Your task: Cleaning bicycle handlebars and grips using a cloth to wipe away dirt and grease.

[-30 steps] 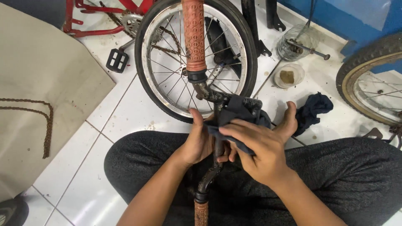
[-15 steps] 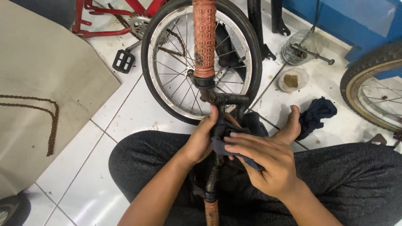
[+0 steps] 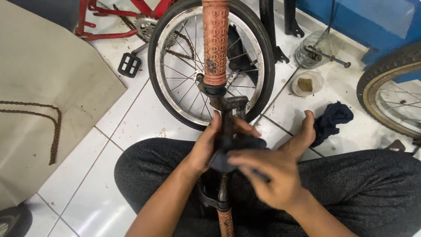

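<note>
Handlebar gripped by left hand; right hand, blurred, seemingly presses rag.

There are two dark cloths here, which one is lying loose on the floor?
The dark blue cloth right of the hands, bunched on the white tiles. The other cloth is wrapped around the handlebar, held by both hands.

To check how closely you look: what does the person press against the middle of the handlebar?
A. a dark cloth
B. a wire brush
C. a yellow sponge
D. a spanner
A: both hands, left and right, hold a dark cloth around the handlebar between its two brown end sleeves.
</note>
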